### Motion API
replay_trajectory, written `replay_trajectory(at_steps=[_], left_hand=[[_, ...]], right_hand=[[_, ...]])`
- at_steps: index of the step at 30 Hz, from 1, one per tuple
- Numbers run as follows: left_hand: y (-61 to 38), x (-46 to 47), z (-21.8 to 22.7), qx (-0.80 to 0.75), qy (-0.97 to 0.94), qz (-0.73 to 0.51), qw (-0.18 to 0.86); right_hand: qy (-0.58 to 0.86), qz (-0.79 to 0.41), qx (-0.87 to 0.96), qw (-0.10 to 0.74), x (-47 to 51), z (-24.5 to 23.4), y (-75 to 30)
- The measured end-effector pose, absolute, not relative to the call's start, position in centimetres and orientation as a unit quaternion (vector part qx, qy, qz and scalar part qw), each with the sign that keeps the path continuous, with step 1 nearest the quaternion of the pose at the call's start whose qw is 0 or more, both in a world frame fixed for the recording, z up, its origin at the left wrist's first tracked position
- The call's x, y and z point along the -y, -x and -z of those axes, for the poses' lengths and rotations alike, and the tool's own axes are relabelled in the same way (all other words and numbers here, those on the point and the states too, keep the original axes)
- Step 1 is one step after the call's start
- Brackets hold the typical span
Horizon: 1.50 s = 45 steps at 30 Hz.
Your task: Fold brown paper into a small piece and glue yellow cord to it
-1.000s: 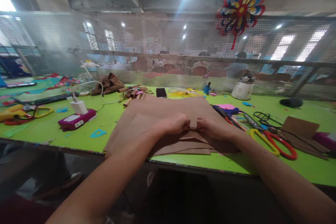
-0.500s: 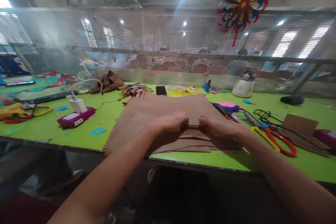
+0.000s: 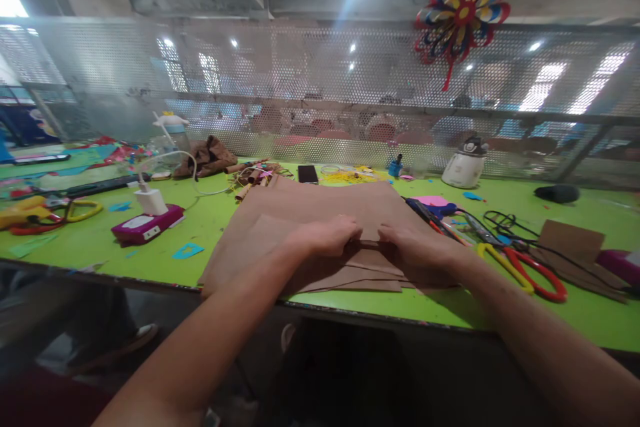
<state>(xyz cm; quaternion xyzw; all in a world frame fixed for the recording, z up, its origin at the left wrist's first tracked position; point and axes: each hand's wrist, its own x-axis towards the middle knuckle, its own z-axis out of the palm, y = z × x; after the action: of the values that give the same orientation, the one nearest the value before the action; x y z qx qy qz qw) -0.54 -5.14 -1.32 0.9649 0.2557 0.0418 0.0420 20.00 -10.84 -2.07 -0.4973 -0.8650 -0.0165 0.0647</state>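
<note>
Both hands are closed on a narrow brown paper strip (image 3: 370, 245), rolled or folded; I cannot tell which. My left hand (image 3: 331, 235) pinches its left end, and my right hand (image 3: 413, 245) pinches the other, with a short gap between them. Fingertips are partly hidden behind the knuckles. Beneath lie large sheets of brown paper (image 3: 320, 202), stacked and overlapping toward the table's front edge. The forearms cast shadows over the lower sheets.
Red-and-yellow-handled scissors (image 3: 536, 273) lie right of the paper, near a black cable and brown card (image 3: 571, 241). On the left stands a purple power strip (image 3: 149, 225) with a white charger. A phone (image 3: 307, 174), paper rolls and a white bottle (image 3: 464, 163) stand behind on the green table (image 3: 345, 304).
Both hands keep their hold on the strip, which shows slightly more clearly between them. The view has shifted very slightly; nothing else has visibly moved.
</note>
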Motion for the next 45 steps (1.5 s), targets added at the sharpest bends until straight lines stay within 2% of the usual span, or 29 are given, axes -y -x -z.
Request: replay_trajectory(at_steps=[5, 9, 11, 16, 21, 25, 31, 33, 39, 45], left_hand=[[0.5, 5.6, 0.7, -0.3, -0.953, -0.026, 0.036], [0.4, 5.7, 0.6, -0.315, -0.947, -0.034, 0.042], [0.4, 5.7, 0.7, -0.324, -0.944, -0.037, 0.045], [0.4, 4.8, 0.7, -0.341, -0.936, -0.044, 0.073], [1.0, 4.5, 0.9, -0.371, -0.918, -0.078, 0.118], [1.8, 5.7, 1.4, -0.399, -0.893, -0.159, 0.135], [1.6, 5.1, -0.2, -0.335, -0.911, -0.175, 0.165], [1.3, 4.0, -0.5, -0.28, -0.921, -0.162, 0.218], [1.1, 2.6, 0.5, -0.275, -0.868, -0.141, 0.388], [1.1, 3.1, 1.0, -0.242, -0.821, -0.155, 0.494]], right_hand=[[0.513, -0.051, 0.856, 0.047, 9.7, 1.3, -21.6], [0.496, -0.099, 0.856, 0.111, 9.4, 0.4, -22.3], [0.477, -0.112, 0.864, 0.117, 9.5, 0.4, -21.8], [0.488, -0.053, 0.866, 0.091, 9.6, 1.2, -20.1], [0.475, -0.012, 0.866, 0.16, 9.0, 1.2, -20.5], [0.467, 0.001, 0.856, 0.221, 8.7, 0.9, -21.2], [0.427, 0.048, 0.871, 0.239, 8.5, 1.0, -21.4], [0.406, 0.072, 0.878, 0.244, 8.5, 1.2, -21.1], [0.373, 0.116, 0.88, 0.271, 9.4, 1.3, -19.7], [0.346, 0.133, 0.881, 0.295, 9.4, 1.6, -19.3]])
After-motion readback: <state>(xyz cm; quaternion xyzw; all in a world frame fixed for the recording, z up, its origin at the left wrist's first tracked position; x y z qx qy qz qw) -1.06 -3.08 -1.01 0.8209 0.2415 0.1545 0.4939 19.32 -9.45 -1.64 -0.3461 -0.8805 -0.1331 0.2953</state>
